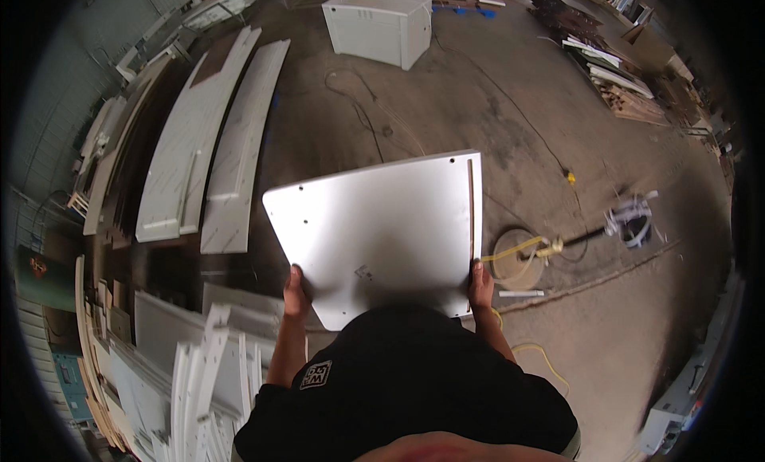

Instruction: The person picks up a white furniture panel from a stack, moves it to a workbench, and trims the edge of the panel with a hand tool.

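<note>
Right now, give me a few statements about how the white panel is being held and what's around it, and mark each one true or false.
1. Both hands grip the white panel, the left hand on its left edge and the right hand on its right edge. True.
2. The panel lies flat on the concrete floor. False: it is held up in front of the person's body.
3. A white cabinet stands on the floor beyond the panel. True.
4. The yellow hose lies to the person's left. False: it is on the right, beside the panel.
5. Long white boards lie on the left. True.
</note>
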{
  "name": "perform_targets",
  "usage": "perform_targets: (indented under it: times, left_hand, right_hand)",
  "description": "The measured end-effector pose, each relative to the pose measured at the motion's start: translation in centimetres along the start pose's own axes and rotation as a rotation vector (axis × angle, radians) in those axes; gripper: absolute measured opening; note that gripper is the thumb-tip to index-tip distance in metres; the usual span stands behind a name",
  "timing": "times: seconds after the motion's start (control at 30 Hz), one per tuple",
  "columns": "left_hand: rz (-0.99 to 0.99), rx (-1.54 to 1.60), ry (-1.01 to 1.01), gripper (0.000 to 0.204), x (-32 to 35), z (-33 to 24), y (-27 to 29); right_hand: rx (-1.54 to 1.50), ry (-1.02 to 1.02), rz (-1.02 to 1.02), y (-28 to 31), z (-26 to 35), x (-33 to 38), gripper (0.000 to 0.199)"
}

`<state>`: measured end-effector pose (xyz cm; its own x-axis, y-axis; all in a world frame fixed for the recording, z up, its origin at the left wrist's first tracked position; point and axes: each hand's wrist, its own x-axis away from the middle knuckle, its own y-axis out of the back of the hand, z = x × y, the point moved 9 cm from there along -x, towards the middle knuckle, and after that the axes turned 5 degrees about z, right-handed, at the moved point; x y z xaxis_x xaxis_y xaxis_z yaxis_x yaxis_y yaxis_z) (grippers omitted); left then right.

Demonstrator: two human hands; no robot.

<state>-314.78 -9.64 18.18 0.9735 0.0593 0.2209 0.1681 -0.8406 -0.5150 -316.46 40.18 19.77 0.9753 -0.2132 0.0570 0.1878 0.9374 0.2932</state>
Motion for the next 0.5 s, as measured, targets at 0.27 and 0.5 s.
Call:
perform_targets:
  times: [0.27,0.5]
  left_hand:
    - [-0.202,-0.037,-0.128,0.045,-22.7,-4.7,-5.0]
    - [-0.079,0.214,0.028,0.061,-43.5,-4.5,-4.9]
  right_hand:
    - [0.105,0.050,0.057,-5.2,6.0,-32.2,0.058]
    - [0.037,0.055,0.076,-10.5,8.6,-53.2,0.060]
